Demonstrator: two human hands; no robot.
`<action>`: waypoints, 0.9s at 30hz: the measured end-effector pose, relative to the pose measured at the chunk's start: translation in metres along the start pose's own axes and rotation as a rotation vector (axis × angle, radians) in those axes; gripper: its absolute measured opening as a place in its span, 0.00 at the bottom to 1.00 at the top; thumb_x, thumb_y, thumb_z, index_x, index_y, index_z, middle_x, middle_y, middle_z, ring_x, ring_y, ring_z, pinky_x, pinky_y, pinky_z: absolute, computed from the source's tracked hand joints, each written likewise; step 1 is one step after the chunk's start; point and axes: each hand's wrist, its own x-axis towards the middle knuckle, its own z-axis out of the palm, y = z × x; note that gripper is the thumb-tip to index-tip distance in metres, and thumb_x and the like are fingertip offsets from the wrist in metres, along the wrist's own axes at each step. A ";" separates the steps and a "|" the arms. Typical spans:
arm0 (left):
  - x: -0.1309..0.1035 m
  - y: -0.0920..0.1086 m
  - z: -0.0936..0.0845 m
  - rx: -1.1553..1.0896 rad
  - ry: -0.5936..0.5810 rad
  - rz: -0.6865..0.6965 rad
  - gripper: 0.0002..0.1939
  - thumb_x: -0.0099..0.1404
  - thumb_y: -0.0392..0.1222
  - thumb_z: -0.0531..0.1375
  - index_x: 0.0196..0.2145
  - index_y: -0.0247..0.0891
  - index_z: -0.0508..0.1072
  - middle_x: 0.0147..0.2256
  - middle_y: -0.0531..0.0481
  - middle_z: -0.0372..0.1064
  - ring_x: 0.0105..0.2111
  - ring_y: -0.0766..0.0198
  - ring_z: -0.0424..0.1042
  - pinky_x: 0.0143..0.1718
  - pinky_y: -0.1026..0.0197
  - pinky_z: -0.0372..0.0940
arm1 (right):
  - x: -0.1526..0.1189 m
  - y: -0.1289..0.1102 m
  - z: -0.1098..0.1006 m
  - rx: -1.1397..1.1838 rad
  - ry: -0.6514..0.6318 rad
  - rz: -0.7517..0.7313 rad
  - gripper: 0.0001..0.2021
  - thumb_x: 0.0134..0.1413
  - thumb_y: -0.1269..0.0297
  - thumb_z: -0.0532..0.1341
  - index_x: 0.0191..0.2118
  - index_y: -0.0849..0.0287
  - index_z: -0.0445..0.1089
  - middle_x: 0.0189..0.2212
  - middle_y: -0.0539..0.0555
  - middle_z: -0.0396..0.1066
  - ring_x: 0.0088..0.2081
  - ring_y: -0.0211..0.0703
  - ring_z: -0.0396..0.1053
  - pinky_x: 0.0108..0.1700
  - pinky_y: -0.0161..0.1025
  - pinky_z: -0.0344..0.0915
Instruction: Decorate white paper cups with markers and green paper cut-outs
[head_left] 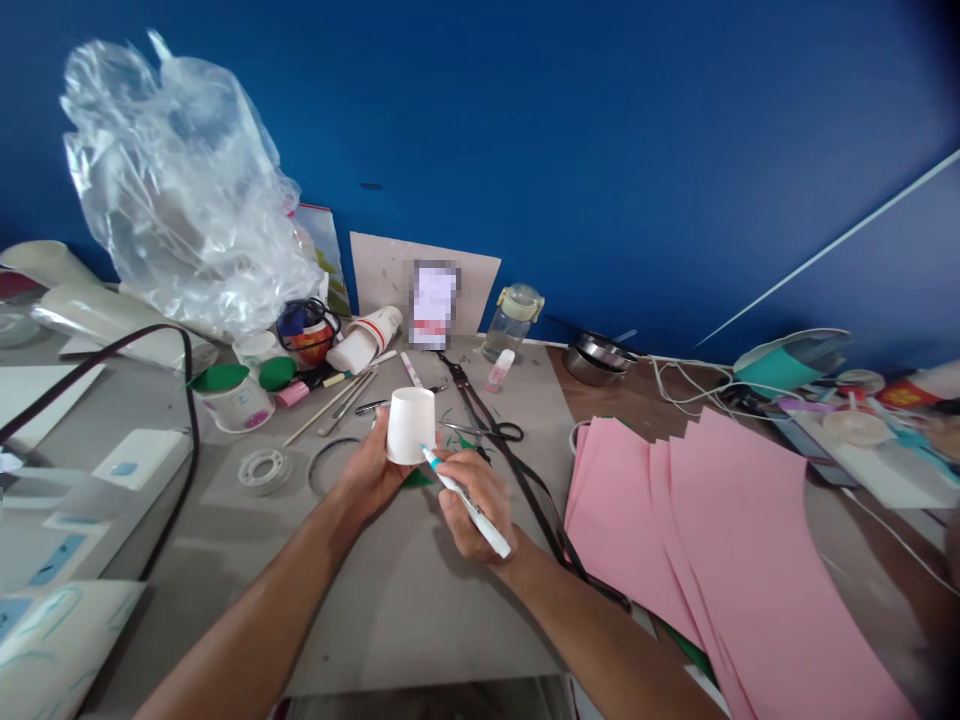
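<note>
A plain white paper cup (412,425), turned upside down, is gripped by my left hand (369,470) around its left side and back. My right hand (474,500) is closed round a white marker (478,522) with a teal band near its tip. The tip meets or nearly meets the cup's lower right side. Behind the cup lie scissors (510,431) with dark handles and small green scraps. A green piece (417,479) shows beneath the hands. To the left, a roll of clear tape (262,469) rests on the grey table.
Pink paper sheets (731,520) are stacked on the right. A phone (433,305) leans on a board at the back, beside a glass bottle (513,318). A decorated cup (234,398) and a large plastic bag (180,180) are at left. A black strap (517,470) crosses the table.
</note>
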 end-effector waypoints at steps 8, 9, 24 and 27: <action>0.000 0.001 0.001 0.032 0.001 -0.012 0.27 0.73 0.51 0.42 0.46 0.28 0.72 0.31 0.38 0.77 0.31 0.56 0.78 0.35 0.56 0.73 | -0.001 0.002 0.001 0.003 0.003 -0.014 0.16 0.56 0.71 0.54 0.50 0.55 0.65 0.40 0.59 0.72 0.45 0.48 0.73 0.44 0.47 0.73; 0.000 0.001 0.000 0.026 0.001 -0.010 0.27 0.73 0.52 0.43 0.46 0.28 0.72 0.31 0.39 0.77 0.31 0.56 0.78 0.36 0.56 0.73 | -0.002 0.002 0.001 -0.005 0.002 -0.009 0.15 0.56 0.71 0.54 0.50 0.55 0.65 0.39 0.59 0.72 0.45 0.48 0.74 0.43 0.47 0.73; -0.002 0.002 0.004 0.017 0.035 0.003 0.25 0.73 0.51 0.44 0.47 0.29 0.72 0.32 0.40 0.77 0.31 0.57 0.78 0.36 0.55 0.74 | 0.001 0.000 0.000 -0.028 0.014 -0.016 0.15 0.56 0.72 0.55 0.50 0.57 0.66 0.38 0.59 0.71 0.42 0.47 0.73 0.41 0.45 0.73; -0.002 0.002 0.004 0.032 0.027 0.005 0.25 0.73 0.50 0.44 0.45 0.28 0.72 0.32 0.40 0.77 0.31 0.56 0.78 0.37 0.55 0.74 | 0.000 0.001 0.000 -0.040 0.005 -0.007 0.15 0.56 0.72 0.55 0.49 0.57 0.65 0.38 0.59 0.72 0.43 0.47 0.73 0.41 0.45 0.74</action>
